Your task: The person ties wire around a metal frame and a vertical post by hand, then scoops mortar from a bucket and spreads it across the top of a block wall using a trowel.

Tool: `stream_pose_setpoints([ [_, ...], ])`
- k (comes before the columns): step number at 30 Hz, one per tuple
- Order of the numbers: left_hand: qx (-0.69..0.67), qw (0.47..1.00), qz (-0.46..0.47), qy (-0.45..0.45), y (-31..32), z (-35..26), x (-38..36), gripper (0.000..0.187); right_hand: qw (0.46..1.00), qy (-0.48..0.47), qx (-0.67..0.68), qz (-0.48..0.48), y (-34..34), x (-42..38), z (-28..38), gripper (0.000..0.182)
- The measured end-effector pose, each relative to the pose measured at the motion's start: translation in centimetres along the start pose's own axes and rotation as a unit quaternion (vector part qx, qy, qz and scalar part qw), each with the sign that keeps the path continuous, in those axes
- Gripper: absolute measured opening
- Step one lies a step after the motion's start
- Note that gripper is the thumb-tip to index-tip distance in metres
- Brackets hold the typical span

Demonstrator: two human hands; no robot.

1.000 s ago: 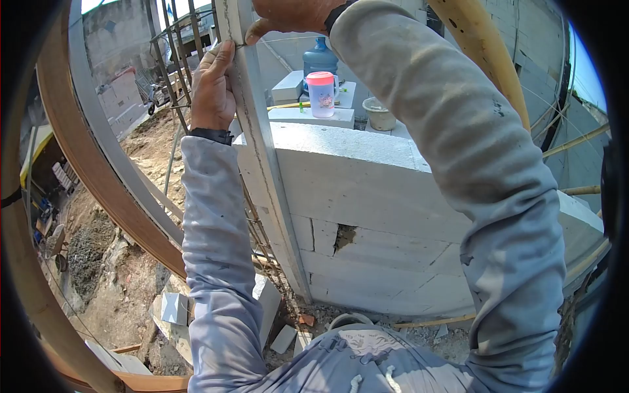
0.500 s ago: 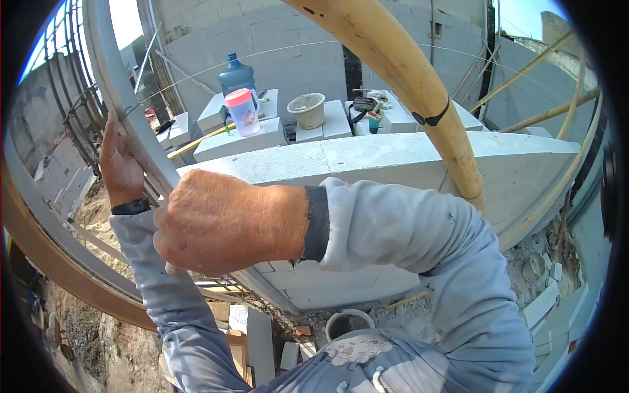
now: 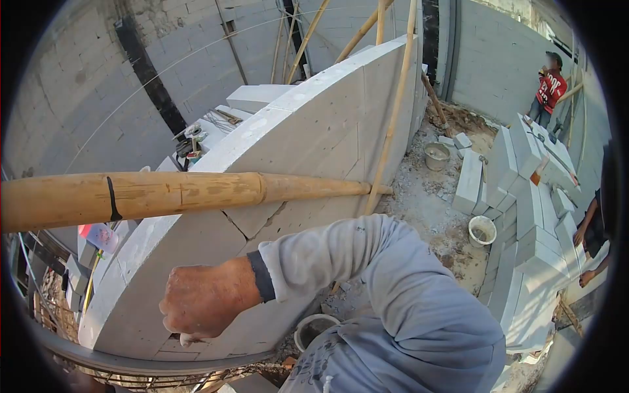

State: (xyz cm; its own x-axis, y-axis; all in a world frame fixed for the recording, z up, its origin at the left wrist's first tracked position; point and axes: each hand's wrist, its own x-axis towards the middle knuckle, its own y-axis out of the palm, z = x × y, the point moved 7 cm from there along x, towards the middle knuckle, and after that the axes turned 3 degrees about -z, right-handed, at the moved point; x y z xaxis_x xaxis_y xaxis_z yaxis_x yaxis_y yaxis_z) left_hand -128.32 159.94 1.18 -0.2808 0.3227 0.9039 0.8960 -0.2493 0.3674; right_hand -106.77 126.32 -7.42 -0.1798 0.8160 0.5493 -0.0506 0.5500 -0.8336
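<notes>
My right hand is closed in a fist in front of the pale block wall. What its curled fingers hold, if anything, is hidden. My left hand shows only as a dark patch at the lower left edge, its fingers lost in shadow. Near it a grey frame bar runs along the foot of the wall. Above my right hand a thick bamboo pole crosses the view and leans on the wall.
A mortar bucket stands below my right arm. Other buckets, including a white bucket, sit near stacked blocks at right. A person in red stands far back; another person's hand is at right. A pink-lidded jug is behind the wall.
My view has swung right, bringing the block stacks and other people in. My left hand, raised against the grey bar before, is now mostly out of sight. My right hand stays closed.
</notes>
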Motion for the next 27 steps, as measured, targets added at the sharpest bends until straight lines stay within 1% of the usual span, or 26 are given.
stream_pose_setpoints([
  [1,0.017,1.000,-0.009,0.012,0.8,-2.2,-1.4,0.034,1.000,0.007,0.013,-0.015,-0.7,-2.0,-0.6,0.034],
  [2,0.029,0.999,-0.012,0.019,1.9,-4.2,-2.9,0.033,1.000,0.015,0.010,-0.017,-1.0,-4.2,-1.1,0.034],
  [3,0.038,0.999,-0.007,0.026,3.4,-6.2,-4.9,0.033,0.998,0.046,0.034,-0.032,-1.3,-6.7,-1.8,0.034],
  [4,0.051,0.998,0.009,0.033,5.1,-7.9,-7.0,0.033,0.994,0.075,0.057,-0.046,-1.7,-9.3,-2.6,0.035],
  [5,0.069,0.996,0.035,0.043,7.1,-9.4,-9.5,0.033,0.994,0.083,0.054,-0.051,-2.0,-12.0,-2.8,0.035],
  [6,0.104,0.989,0.086,0.061,9.3,-10.4,-12.2,0.033,0.985,0.136,0.091,-0.045,-2.1,-15.1,-3.6,0.034],
  [7,0.176,0.964,0.165,0.109,11.5,-10.7,-15.8,0.034,0.973,0.189,0.129,-0.041,-1.8,-18.5,-4.3,0.033],
  [8,0.192,0.933,0.273,0.133,14.0,-9.7,-20.3,0.035,0.954,0.247,0.160,-0.060,-1.1,-22.1,-5.0,0.034],
  [9,-0.163,0.928,0.299,-0.152,18.8,-13.7,-23.1,0.030,0.929,0.305,0.193,-0.082,0.0,-26.0,-5.7,0.034],
  [10,-0.480,0.765,0.144,-0.404,23.2,-17.8,-26.3,0.025,0.907,0.367,0.200,-0.059,1.7,-30.3,-6.2,0.036],
  [11,-0.524,0.717,0.229,-0.398,26.4,-18.6,-28.7,0.030,0.878,0.429,0.211,-0.035,3.4,-34.7,-6.2,0.037],
  [12,-0.561,0.657,0.312,-0.395,29.7,-20.6,-31.2,0.039,0.842,0.495,0.214,-0.023,4.2,-39.1,-5.7,0.035],
  [13,-0.534,0.668,0.312,-0.414,31.8,-21.3,-33.9,0.041,0.799,0.560,0.219,-0.008,5.0,-43.7,-4.6,0.033],
  [14,-0.506,0.676,0.314,-0.434,34.8,-24.1,-36.6,0.043,0.768,0.605,0.210,0.024,5.7,-48.1,-3.3,0.033],
  [15,-0.494,0.661,0.338,-0.453,37.4,-26.4,-39.1,0.043,0.720,0.660,0.202,0.069,6.6,-52.7,-1.8,0.034],
  [16,-0.484,0.646,0.359,-0.470,39.8,-28.5,-41.7,0.042,0.695,0.694,0.175,0.074,6.0,-56.5,-0.1,0.036],
  [17,-0.480,0.619,0.394,-0.480,41.9,-30.5,-44.3,0.040,0.657,0.731,0.166,0.080,6.1,-60.6,1.5,0.037],
  [18,-0.479,0.593,0.427,-0.487,44.0,-32.5,-47.0,0.038,0.615,0.771,0.155,0.063,5.2,-64.2,3.1,0.038],
  [20,-0.446,0.560,0.461,-0.524,47.2,-36.8,-52.4,0.034,0.523,0.844,0.118,0.018,3.6,-71.2,6.4,0.038],
  [21,-0.437,0.529,0.491,-0.537,48.5,-38.7,-55.1,0.033,0.474,0.876,0.093,-0.009,2.8,-74.1,8.1,0.037],
  [23,-0.425,0.472,0.543,-0.550,50.8,-42.3,-60.0,0.030,0.405,0.904,0.070,-0.115,-1.1,-77.1,10.1,0.035],
  [24,-0.419,0.445,0.570,-0.549,51.8,-44.3,-62.3,0.029,0.399,0.906,0.060,-0.124,-2.6,-77.9,10.3,0.035],
  [26,-0.403,0.381,0.618,-0.558,53.7,-47.8,-67.3,0.028,0.293,0.933,0.032,-0.207,-5.0,-80.0,11.3,0.033],
  [27,-0.407,0.347,0.629,-0.564,54.8,-49.4,-69.6,0.028,0.292,0.932,0.020,-0.213,-5.5,-81.1,10.8,0.033],
])
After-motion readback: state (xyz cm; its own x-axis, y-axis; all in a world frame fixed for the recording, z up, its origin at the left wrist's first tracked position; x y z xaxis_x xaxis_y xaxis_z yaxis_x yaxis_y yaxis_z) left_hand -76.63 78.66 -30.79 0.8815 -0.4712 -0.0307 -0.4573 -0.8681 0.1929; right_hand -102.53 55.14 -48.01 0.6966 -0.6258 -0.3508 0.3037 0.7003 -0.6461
